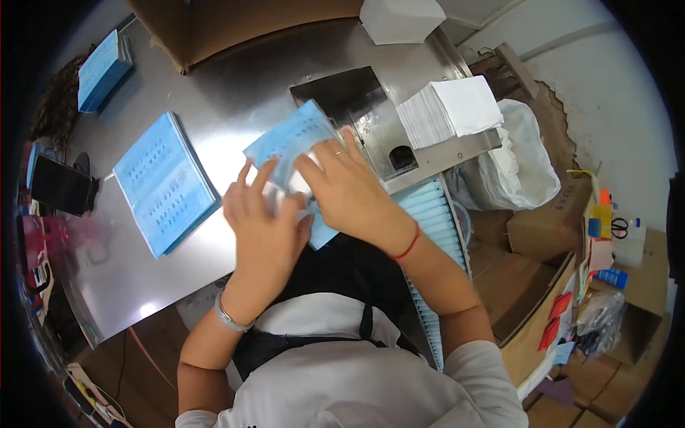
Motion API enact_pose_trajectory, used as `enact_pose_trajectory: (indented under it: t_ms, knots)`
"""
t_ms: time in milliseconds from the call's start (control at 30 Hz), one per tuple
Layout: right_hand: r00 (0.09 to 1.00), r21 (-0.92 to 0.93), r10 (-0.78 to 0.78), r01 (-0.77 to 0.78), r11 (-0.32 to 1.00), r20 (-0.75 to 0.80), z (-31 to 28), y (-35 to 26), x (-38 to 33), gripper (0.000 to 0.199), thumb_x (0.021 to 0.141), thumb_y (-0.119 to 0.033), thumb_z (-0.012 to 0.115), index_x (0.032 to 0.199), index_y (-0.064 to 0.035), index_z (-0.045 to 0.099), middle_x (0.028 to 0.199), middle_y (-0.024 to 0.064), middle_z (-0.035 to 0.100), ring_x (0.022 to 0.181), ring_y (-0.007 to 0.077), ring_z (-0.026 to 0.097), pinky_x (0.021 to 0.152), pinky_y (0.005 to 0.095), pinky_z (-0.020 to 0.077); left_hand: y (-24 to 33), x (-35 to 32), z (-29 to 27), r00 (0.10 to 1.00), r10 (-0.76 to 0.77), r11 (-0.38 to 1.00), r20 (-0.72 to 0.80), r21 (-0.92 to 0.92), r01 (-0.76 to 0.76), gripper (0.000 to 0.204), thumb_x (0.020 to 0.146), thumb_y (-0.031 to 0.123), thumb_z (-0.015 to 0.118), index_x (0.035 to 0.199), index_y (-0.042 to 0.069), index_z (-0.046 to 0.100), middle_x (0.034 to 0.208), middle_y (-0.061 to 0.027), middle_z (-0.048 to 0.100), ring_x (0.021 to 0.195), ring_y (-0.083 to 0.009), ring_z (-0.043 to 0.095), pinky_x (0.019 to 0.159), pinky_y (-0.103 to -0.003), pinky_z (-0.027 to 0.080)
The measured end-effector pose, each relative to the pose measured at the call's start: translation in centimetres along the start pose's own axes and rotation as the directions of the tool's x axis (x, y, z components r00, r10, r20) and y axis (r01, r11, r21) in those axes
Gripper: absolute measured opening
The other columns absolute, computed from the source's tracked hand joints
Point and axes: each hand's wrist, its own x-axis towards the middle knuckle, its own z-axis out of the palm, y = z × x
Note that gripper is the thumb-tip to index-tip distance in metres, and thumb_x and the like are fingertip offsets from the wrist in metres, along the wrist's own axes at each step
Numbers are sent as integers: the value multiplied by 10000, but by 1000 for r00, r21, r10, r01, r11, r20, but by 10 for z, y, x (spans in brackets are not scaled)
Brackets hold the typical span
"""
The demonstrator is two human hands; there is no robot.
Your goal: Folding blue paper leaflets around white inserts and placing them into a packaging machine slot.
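One blue packet [289, 133] sits at the table's [135, 289] front edge, beneath the left hand [258, 225], fingers spread, and the right hand [346, 182], whose pinch I cannot make out. Uneven pressing could crease it or slide it off.

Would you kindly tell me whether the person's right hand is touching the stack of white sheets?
Apart: the head view plainly shows steel worktop between the right hand and the stack of white sheets.
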Motion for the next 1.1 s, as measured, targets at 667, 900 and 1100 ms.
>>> enact_pose_trajectory:
  t_ms: [667,900,1100]
  knots:
    - [830,-138,355,-450,883,-431,-104,66,-32,231,844,-98,654,1029,29,712,1021,144,637,952,317,567,851,415,473,4,39,-12,972,61,949,226,288,-126,508,781,509,737,1081,113,629,1397,-289,484,952,-359,591,763,-486,497]
    - [895,-199,254,-342,918,-367,-113,69,-35,236,823,-76,668,1023,44,701,1098,140,664,1001,325,597,861,408,497,-4,13,5,994,31,994,100,99,-41,406,775,238,666,1126,44,600,1431,-224,477,976,-334,517,913,-435,402]
    - [884,-144,266,-342,929,-385,-112,76,-40,279,774,-21,688,1050,24,696,1087,122,672,988,331,597,883,406,476,3,3,10,999,26,994,41,104,-31,400,849,230,569,1211,61,563,1532,-210,370,1438,-480,258,1142,-543,275]
